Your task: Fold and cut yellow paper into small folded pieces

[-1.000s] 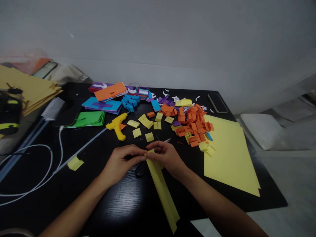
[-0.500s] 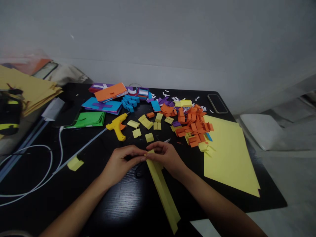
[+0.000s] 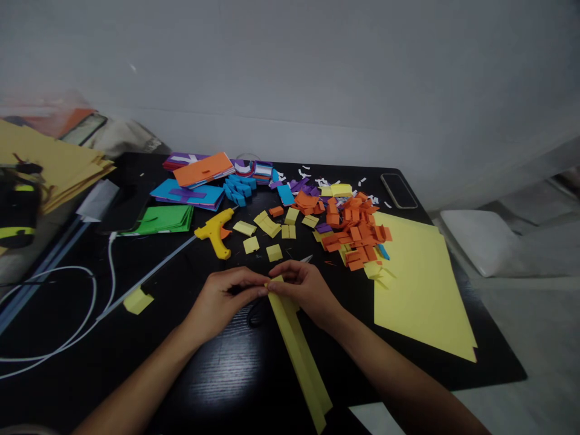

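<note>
A long folded yellow paper strip (image 3: 299,350) slants from my fingertips down toward the lower edge of the view. My left hand (image 3: 229,299) pinches the strip's top end between thumb and fingers. Against it, my right hand (image 3: 306,290) grips the same end, thumb on top. Partly hidden behind the right hand, a pointed scissor tip (image 3: 307,258) shows. Small folded yellow pieces (image 3: 274,252) lie just beyond my hands, beside a yellow glue gun (image 3: 214,232). A heap of folded orange pieces (image 3: 357,232) is farther right.
Large yellow sheets (image 3: 421,284) lie at the right, with a phone (image 3: 399,191) behind them. Blue (image 3: 190,194) and green folded paper (image 3: 167,219) sit at the back left. A white cable (image 3: 95,296) curls over the black table (image 3: 158,374) at the left.
</note>
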A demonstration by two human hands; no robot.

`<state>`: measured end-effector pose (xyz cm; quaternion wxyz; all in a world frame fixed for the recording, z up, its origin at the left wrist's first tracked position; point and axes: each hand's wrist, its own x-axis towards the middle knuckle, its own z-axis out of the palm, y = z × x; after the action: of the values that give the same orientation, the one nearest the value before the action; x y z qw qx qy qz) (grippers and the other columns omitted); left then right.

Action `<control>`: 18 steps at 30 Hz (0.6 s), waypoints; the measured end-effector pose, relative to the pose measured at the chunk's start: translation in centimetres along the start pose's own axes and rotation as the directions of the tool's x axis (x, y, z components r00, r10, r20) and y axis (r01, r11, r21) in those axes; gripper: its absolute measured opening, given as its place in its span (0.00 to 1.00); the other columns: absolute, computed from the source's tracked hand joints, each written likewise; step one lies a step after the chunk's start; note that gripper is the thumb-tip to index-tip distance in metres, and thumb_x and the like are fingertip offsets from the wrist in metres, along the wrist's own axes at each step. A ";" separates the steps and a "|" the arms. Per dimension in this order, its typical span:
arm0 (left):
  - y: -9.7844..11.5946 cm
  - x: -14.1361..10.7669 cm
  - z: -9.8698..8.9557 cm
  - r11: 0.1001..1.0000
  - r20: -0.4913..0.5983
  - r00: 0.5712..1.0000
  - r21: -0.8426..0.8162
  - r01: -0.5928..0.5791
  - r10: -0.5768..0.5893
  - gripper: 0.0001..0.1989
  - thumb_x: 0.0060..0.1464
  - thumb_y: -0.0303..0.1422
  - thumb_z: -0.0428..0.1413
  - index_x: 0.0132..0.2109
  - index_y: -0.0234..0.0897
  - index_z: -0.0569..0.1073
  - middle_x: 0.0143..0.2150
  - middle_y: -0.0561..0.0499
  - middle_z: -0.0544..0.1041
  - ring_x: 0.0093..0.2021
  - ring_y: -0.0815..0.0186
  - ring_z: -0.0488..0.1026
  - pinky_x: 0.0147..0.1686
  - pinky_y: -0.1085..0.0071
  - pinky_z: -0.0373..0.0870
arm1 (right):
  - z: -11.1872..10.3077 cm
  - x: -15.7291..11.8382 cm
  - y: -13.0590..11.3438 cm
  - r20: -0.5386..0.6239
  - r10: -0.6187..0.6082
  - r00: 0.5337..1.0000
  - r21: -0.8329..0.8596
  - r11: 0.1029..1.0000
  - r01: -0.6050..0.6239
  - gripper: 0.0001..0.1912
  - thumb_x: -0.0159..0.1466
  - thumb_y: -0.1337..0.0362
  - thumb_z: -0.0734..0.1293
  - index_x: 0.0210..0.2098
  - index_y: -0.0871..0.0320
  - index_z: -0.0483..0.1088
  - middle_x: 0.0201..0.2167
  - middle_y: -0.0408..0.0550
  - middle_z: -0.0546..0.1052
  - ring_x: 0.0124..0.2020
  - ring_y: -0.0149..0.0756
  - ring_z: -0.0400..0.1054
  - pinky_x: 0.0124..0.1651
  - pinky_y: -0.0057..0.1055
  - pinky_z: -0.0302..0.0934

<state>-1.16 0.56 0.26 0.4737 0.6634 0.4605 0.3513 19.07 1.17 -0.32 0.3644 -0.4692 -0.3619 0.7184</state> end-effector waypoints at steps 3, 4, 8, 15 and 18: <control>0.0 0.0 0.0 1.000 -0.003 1.000 0.000 0.000 0.000 0.05 0.59 0.31 0.65 0.42 0.42 0.85 0.38 0.51 0.86 0.38 0.64 0.82 0.38 0.73 0.75 | 0.1 -0.1 -0.1 -0.004 0.004 1.000 0.008 1.000 -0.004 0.18 0.46 0.59 0.83 0.33 0.56 0.78 0.29 0.41 0.81 0.30 0.32 0.75 0.39 0.31 0.64; 0.0 0.0 0.0 1.000 -0.004 1.000 0.000 0.001 -0.001 0.05 0.59 0.31 0.65 0.42 0.42 0.85 0.38 0.51 0.86 0.38 0.64 0.82 0.38 0.74 0.75 | 0.1 -0.1 -0.1 -0.006 0.008 1.000 0.009 1.000 -0.008 0.18 0.46 0.59 0.83 0.33 0.56 0.78 0.28 0.40 0.81 0.30 0.32 0.74 0.38 0.30 0.64; 0.0 -0.1 -0.1 1.000 0.000 1.000 0.006 0.004 -0.004 0.05 0.59 0.31 0.65 0.42 0.42 0.85 0.38 0.51 0.86 0.38 0.64 0.82 0.38 0.74 0.75 | 0.2 -0.1 -0.2 -0.010 0.014 1.000 0.017 1.000 -0.013 0.19 0.45 0.59 0.84 0.33 0.57 0.79 0.28 0.40 0.81 0.29 0.30 0.73 0.37 0.29 0.63; 0.0 -0.1 0.0 1.000 -0.005 1.000 0.003 -0.009 0.009 0.05 0.59 0.31 0.65 0.42 0.42 0.85 0.39 0.51 0.86 0.38 0.64 0.82 0.38 0.73 0.75 | 0.1 0.0 -0.1 -0.008 0.007 1.000 0.019 1.000 -0.007 0.19 0.45 0.58 0.83 0.33 0.56 0.79 0.29 0.41 0.82 0.30 0.33 0.75 0.39 0.31 0.65; 0.1 -0.1 0.0 1.000 -0.010 1.000 0.001 -0.015 0.015 0.05 0.58 0.30 0.65 0.42 0.42 0.85 0.38 0.51 0.86 0.38 0.64 0.82 0.37 0.73 0.75 | 0.1 0.0 0.0 -0.006 0.011 1.000 0.024 1.000 -0.010 0.19 0.44 0.59 0.84 0.32 0.56 0.78 0.28 0.41 0.82 0.30 0.32 0.75 0.39 0.31 0.66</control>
<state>-1.18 0.51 0.35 0.4683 0.6654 0.4581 0.3579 18.94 1.20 -0.26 0.3673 -0.4691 -0.3497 0.7230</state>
